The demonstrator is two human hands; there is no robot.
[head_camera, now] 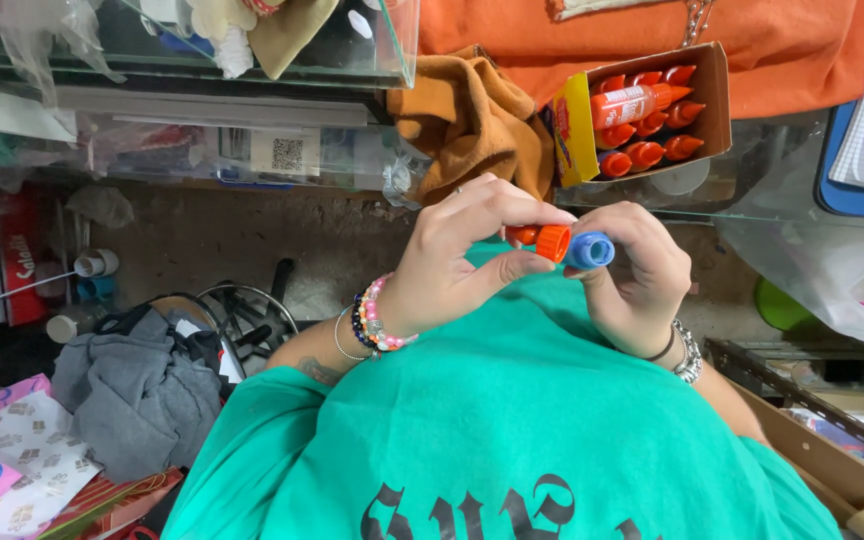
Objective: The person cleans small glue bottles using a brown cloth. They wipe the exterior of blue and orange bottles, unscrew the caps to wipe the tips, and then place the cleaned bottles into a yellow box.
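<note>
Orange cap pinched in left hand grip, blue bottle clasped by right hand

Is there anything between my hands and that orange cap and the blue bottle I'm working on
Nothing visible does. The left hand already pinches the orange cap in its fingertips, and the right hand grips the blue bottle directly. Cap and bottle meet between the two hands, with no other object between them.
</note>
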